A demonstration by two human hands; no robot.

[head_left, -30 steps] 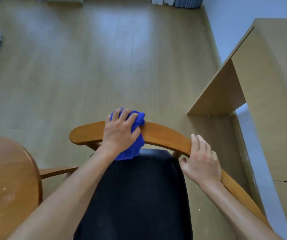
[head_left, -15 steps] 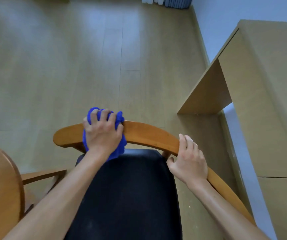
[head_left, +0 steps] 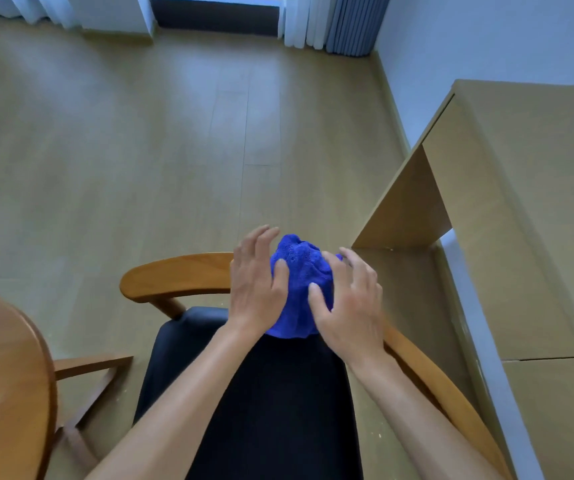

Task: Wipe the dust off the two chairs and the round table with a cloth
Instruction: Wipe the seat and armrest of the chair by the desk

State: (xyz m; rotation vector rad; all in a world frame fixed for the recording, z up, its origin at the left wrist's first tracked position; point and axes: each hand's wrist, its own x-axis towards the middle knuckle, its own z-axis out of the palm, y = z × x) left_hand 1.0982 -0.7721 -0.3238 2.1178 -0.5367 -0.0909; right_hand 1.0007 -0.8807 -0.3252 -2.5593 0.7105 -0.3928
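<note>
A bunched blue cloth [head_left: 302, 285] sits on the curved wooden backrest [head_left: 174, 276] of a chair with a black seat [head_left: 271, 403]. My left hand [head_left: 254, 285] touches the cloth's left side with its thumb, fingers straight and lifted. Against the cloth's right side lies my right hand [head_left: 349, 303], fingers spread over it and thumb pressed on its front. The round wooden table [head_left: 4, 375] shows at the lower left, with pale dust specks on its top. Only this one chair is in view.
A light wooden desk [head_left: 528, 209] stands close on the right, along the white wall. Bare wood floor [head_left: 174, 150] stretches ahead to curtains [head_left: 334, 22] and a window at the far end. Something pale lies at the far left edge.
My left hand slid the cloth right along the backrest and straightened its fingers. My right hand left the backrest and came onto the cloth's right side. The view tilted up.
</note>
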